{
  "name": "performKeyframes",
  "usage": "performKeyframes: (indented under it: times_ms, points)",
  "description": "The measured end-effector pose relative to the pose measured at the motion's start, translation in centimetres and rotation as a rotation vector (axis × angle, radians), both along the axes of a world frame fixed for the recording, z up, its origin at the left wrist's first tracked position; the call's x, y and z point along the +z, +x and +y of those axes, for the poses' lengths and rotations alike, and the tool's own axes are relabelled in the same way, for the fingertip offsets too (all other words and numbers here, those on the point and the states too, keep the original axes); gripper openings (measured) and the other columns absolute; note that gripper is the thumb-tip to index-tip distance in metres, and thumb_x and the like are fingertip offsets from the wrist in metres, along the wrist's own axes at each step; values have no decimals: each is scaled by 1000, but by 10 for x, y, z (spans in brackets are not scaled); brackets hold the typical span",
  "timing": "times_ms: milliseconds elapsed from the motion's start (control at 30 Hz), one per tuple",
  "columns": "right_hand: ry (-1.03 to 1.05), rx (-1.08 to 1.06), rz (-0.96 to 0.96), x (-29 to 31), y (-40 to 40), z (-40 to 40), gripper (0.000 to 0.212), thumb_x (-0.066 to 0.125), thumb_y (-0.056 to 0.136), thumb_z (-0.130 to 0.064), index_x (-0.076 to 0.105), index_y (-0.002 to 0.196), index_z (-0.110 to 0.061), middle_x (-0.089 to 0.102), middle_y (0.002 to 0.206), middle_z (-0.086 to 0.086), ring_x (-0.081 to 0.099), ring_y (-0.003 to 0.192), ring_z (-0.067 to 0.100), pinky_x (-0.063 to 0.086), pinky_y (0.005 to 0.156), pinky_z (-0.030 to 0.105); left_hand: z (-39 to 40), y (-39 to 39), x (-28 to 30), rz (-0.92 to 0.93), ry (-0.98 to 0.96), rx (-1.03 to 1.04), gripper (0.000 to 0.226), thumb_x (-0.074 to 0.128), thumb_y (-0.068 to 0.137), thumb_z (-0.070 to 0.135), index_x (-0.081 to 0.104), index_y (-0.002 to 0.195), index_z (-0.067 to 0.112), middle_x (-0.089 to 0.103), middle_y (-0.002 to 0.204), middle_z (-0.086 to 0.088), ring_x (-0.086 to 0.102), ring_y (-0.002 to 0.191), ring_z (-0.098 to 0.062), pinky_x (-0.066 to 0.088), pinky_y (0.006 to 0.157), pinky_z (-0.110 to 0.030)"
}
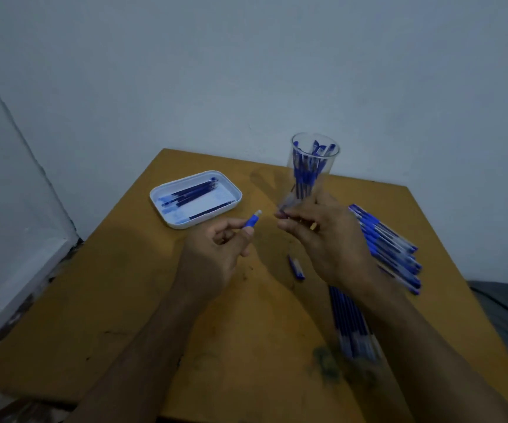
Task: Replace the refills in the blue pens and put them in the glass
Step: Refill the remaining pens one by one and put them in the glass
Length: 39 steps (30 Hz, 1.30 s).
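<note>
The left hand (216,248) pinches a short blue pen piece (252,220) between thumb and fingers, its pale end pointing up and right. The right hand (323,239) has its grip clenched on a clear pen barrel (286,203), blurred, just in front of the glass (313,166) holding blue pens. A blue cap (296,267) lies on the desk (124,300) between the hands. Loose pens (390,242) are piled right, refills (350,322) nearer, and a white tray (167,215) of refills left.
</note>
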State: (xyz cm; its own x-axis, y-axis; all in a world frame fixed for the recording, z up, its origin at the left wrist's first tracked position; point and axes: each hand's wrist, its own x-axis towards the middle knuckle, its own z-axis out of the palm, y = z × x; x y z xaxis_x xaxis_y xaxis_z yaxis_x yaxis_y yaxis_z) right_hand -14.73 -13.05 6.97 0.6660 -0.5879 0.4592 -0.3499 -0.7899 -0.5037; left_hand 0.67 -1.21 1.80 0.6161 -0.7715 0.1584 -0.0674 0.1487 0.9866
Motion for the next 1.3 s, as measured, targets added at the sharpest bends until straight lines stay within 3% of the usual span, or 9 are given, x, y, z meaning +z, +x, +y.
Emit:
performKeyframes:
  times_ms: [133, 300, 433, 833, 1133, 1200, 1300]
  points:
    - [245, -160, -228, -16, -30, 13, 14, 66, 96, -29, 76, 104, -23, 69, 86, -13, 67, 75, 6, 59, 66, 29, -6, -17, 0, -16, 29, -83, 9, 71, 92, 20, 74, 93, 29, 68, 65, -5, 49, 47, -11, 40, 47, -28]
    - [630, -95, -469, -19, -41, 22, 13, 58, 102, -17, 68, 103, -8, 76, 88, 6, 74, 79, 21, 62, 63, 37, -8, -33, 0, -66, 36, -123, 13, 71, 92, 17, 74, 92, 30, 69, 67, -7, 54, 54, -19, 43, 48, -29]
    - [785, -35, -577, -17, -45, 24, 15, 57, 102, -17, 65, 106, -5, 75, 92, 15, 75, 85, 30, 63, 67, 40, -6, -38, -1, -122, 79, -176, 13, 71, 93, 18, 74, 97, 30, 71, 70, -6, 58, 56, -14, 44, 50, -28]
    - [822, -30, -556, -17, -51, 23, 14, 50, 106, -18, 58, 108, -7, 76, 88, 16, 76, 81, 33, 62, 72, 51, -4, -43, -1, -194, 112, -207, 14, 71, 92, 17, 75, 103, 24, 72, 71, -5, 55, 48, -5, 43, 46, -20]
    - [947, 9, -480, -12, -56, 17, 16, 56, 102, -12, 63, 106, 2, 74, 91, 22, 74, 83, 35, 62, 66, 42, -1, -44, 1, -185, 118, -247, 16, 72, 90, 14, 76, 103, 22, 72, 71, -4, 57, 50, -2, 43, 46, -19]
    - [1007, 54, -422, -9, -58, 17, 20, 62, 99, -16, 65, 110, 1, 72, 94, 25, 73, 81, 33, 62, 64, 40, 0, -44, 2, -183, 113, -260, 16, 72, 90, 15, 76, 104, 23, 72, 71, -5, 57, 51, -4, 43, 46, -20]
    - [1034, 36, -491, -9, -57, 20, 29, 61, 99, -25, 63, 106, 3, 72, 88, 21, 70, 74, 30, 61, 58, 37, -1, -44, 0, -170, 111, -248, 16, 73, 90, 17, 76, 104, 24, 72, 71, -5, 56, 50, -6, 43, 46, -21]
